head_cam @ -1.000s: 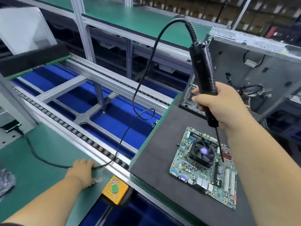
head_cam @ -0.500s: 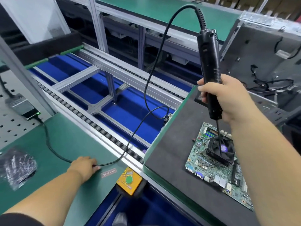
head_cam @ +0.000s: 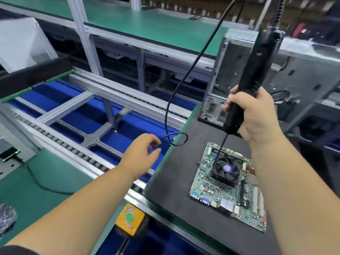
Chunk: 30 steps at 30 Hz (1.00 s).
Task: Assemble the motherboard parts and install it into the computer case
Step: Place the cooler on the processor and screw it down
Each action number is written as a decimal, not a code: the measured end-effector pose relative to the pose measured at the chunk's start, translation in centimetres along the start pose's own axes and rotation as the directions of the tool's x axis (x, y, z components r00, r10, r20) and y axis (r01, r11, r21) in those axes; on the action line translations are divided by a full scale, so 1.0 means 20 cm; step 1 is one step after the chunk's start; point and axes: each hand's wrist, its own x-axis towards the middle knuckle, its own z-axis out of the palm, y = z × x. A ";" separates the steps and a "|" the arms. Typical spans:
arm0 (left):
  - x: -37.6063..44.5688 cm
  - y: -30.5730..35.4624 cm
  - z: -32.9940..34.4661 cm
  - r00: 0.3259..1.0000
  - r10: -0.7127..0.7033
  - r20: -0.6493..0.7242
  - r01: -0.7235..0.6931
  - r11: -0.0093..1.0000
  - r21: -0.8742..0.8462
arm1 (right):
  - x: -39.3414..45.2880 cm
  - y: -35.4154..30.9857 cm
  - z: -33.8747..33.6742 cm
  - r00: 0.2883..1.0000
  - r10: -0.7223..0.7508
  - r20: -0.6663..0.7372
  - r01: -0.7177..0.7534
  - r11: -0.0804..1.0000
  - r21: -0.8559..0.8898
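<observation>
A green motherboard [head_cam: 220, 196] with a black fan cooler [head_cam: 227, 170] lies flat on a black mat [head_cam: 174, 181]. My right hand [head_cam: 255, 113] grips a black electric screwdriver [head_cam: 257, 57] above it, with the bit reaching down to the cooler's far left corner. An open grey computer case [head_cam: 294, 76] stands on its side behind the mat. My left hand [head_cam: 141, 153] hovers over the conveyor, left of the mat, fingers loosely curled and thumb near the forefinger. Blur hides whether it pinches anything.
The screwdriver's black cable [head_cam: 176, 89] loops down beside the mat's left edge. A yellow button box [head_cam: 129, 219] hangs at the near edge of the roller conveyor [head_cam: 73, 150]. A clear bag of small parts [head_cam: 5, 218] lies on the green bench [head_cam: 36, 199] at far left.
My left hand has lifted off the green bench and moved right toward the mat. The screwdriver bit has come down from over the fan to the cooler's corner.
</observation>
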 end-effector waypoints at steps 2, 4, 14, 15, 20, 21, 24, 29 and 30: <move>0.05 0.20 0.09 0.992 0.120 0.038 -0.116 0.990 -0.084 | -0.02 -0.04 -0.09 0.998 -0.048 -0.044 0.049 0.998 0.028; 0.09 0.37 0.20 0.976 0.168 0.138 -0.139 0.971 -0.197 | -0.03 -0.09 -0.18 0.994 -0.098 -0.051 0.100 0.994 0.050; 0.12 0.96 0.58 0.896 0.316 0.314 -0.121 0.851 -0.511 | -0.16 -0.18 -0.43 0.998 -0.054 -0.019 0.054 0.998 0.043; 0.11 1.01 0.60 0.913 0.316 0.257 -0.124 0.816 -0.565 | -0.18 -0.18 -0.44 0.999 -0.033 -0.017 0.034 0.998 0.055; 0.10 1.13 0.64 0.944 0.280 0.173 -0.096 0.737 -0.668 | -0.24 -0.21 -0.53 0.998 0.000 0.060 -0.006 0.996 0.094; 0.10 1.14 0.64 0.938 0.287 0.193 -0.094 0.747 -0.658 | -0.24 -0.23 -0.55 0.997 -0.008 0.082 0.001 0.996 0.088; 0.09 1.15 0.64 0.910 0.320 0.263 -0.048 0.713 -0.700 | -0.25 -0.28 -0.56 0.991 -0.025 0.130 0.014 0.996 0.090; 0.13 1.18 0.56 0.853 0.411 0.321 -0.003 0.619 -0.785 | -0.24 -0.34 -0.51 0.989 -0.083 0.123 0.069 0.991 0.117; 0.14 1.18 0.54 0.843 0.427 0.326 0.001 0.605 -0.796 | -0.24 -0.35 -0.50 0.990 -0.088 0.112 0.074 0.989 0.129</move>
